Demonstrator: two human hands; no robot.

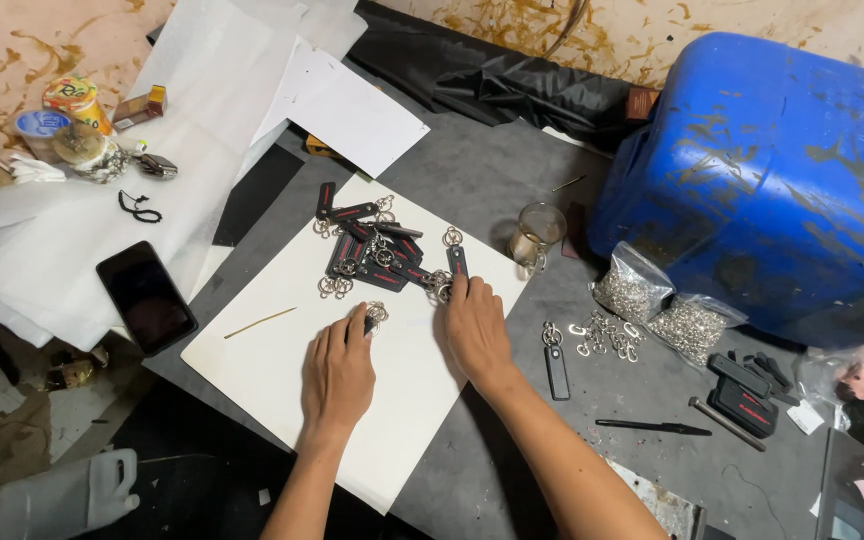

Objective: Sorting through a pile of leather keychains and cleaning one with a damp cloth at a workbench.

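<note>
A pile of black strap keychains with silver rings [372, 250] lies on a white sheet of card [282, 370] on a grey table. My left hand [337, 375] rests palm down on the card, its fingertips on one black keychain with a ring [372, 318]. Palm down as well, my right hand [474, 330] has its fingertips touching a keychain strap and ring [449, 278] at the right edge of the pile. Whether either hand grips its piece is hidden by the fingers.
A single keychain [555, 362] lies right of the card, by loose silver rings [607, 337] and two bags of metal parts [664, 310]. A glass [537, 235], blue drum [782, 180], black phone [146, 297], pen [652, 427], black straps [742, 395] and white papers [202, 110] surround the work area.
</note>
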